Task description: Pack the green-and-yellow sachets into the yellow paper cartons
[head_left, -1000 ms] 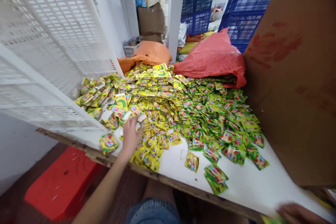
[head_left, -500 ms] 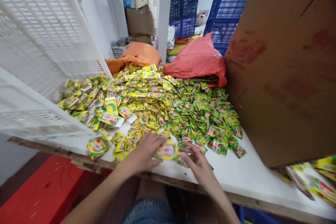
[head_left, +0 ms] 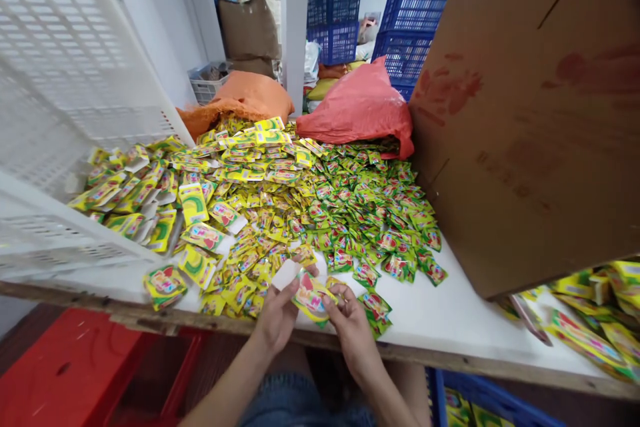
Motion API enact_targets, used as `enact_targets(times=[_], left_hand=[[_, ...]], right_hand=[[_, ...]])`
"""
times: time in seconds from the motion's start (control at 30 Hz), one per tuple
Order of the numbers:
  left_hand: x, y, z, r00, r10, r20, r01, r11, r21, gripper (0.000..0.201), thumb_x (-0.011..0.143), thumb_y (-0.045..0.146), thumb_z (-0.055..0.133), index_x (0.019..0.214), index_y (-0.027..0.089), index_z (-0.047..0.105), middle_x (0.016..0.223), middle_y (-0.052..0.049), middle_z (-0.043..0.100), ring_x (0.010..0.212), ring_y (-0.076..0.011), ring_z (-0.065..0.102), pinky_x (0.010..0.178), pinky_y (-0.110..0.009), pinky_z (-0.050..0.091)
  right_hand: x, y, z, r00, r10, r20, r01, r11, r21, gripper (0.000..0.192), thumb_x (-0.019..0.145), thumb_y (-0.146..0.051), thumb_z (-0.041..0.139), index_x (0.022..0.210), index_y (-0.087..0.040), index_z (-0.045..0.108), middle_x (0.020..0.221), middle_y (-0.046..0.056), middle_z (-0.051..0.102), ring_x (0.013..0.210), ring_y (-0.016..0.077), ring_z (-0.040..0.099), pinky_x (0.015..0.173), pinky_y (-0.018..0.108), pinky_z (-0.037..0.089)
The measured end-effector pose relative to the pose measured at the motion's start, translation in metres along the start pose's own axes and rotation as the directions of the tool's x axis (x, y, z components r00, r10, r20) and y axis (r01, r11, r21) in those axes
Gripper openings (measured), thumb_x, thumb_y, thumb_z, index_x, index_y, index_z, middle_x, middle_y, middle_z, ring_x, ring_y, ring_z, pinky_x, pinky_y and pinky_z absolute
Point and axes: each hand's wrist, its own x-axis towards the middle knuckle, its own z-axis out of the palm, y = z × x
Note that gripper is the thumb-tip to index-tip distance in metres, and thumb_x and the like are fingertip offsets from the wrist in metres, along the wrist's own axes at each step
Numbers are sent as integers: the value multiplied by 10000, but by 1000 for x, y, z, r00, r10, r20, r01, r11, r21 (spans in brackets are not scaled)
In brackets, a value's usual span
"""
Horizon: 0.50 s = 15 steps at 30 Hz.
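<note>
Just over the table's front edge, a small yellow and green carton (head_left: 309,295) is held between both hands, its white flap standing out at the upper left. My left hand (head_left: 276,320) grips the carton's left side, thumb on the printed face. At its right end the fingers of my right hand (head_left: 351,325) are closed on the carton; a small yellow piece shows by the fingertips, too unclear to name. Beyond the hands lie heaped yellow sachets (head_left: 273,221) and, to the right, green sachets (head_left: 365,197). More cartons (head_left: 194,203) are piled at the left.
A white plastic crate (head_left: 45,180) stands at left and a large cardboard box (head_left: 520,147) at right. An orange sack (head_left: 255,95) and a red sack (head_left: 357,103) lie behind the heaps. Below are a red stool (head_left: 65,367) and a blue crate (head_left: 440,397).
The carton has turned to a slant, and its white flap now shows. My right hand has closed in on its right end. The whole view has shifted slightly.
</note>
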Motion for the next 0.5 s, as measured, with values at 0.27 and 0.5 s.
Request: enact_targets(times=[0.27,0.5], left_hand=[[9,-7,-24,984,64,-166,-12,956,294,312,633,373,721,796,114,656,726,-48,697,659,-179,644,637,-285,512],[20,-16,-27,992,-20,-124,62,939,339,350,621,371,734,845,115,648,833,-84,718,736,-207,663,707,-320,515]], right_hand=[[-8,5,-102,783,-505,-362,-239,293,-926,517,642,-633,573,845,-160,619,879,191,586,828,340,518,681,477,403],[6,-8,-117,914,-347,-209,67,639,-766,321,770,-484,509,856,-181,571,838,75,641,760,214,584,709,347,456]])
